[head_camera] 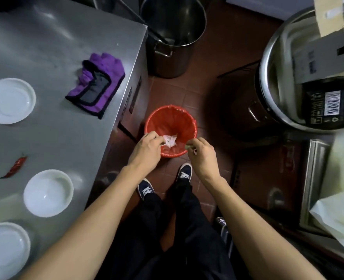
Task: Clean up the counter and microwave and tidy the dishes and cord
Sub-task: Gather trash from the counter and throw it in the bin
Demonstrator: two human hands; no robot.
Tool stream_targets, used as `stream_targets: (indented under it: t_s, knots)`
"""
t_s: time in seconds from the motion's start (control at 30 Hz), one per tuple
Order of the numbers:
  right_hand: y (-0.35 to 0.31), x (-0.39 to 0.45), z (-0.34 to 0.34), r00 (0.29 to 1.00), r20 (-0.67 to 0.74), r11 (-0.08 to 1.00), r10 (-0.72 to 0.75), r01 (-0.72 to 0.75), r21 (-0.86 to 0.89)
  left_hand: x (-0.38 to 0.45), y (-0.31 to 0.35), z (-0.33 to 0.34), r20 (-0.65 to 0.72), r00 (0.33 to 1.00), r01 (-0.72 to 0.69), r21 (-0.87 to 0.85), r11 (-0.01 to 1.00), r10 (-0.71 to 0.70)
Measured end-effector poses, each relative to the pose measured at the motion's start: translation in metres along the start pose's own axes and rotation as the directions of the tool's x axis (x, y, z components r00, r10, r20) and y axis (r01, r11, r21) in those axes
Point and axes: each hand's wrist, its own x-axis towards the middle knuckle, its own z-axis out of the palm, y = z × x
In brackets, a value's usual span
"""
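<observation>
Steel table (55, 57) at left, red bin (172, 120) on floor. Left hand (146, 146) pinching crumpled tissue (170, 140): light, soft, taken anywhere. Right hand (200, 153) fingers together on small scrap (187, 146).

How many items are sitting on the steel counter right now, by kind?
Round white dishes: 3
Purple and grey cleaning cloth: 1
Dried red chilli pepper: 1
Total: 5
</observation>
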Motion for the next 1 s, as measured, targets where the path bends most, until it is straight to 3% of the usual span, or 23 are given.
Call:
stream_targets:
  t_s: [0.5, 1.0]
  knots:
    - [0.128, 0.092, 0.087, 0.954, 0.299, 0.999, 0.041, -0.049, 0.021, 0.101, -0.032, 0.131, 0.201, 0.935, 0.291, 0.033, 0.956, -0.292]
    - [0.21, 0.163, 0.196, 0.946, 0.321, 0.999, 0.043, -0.043, -0.007, 0.157, -0.109, 0.243, 0.279, 0.88, 0.392, 0.029, 0.919, -0.384]
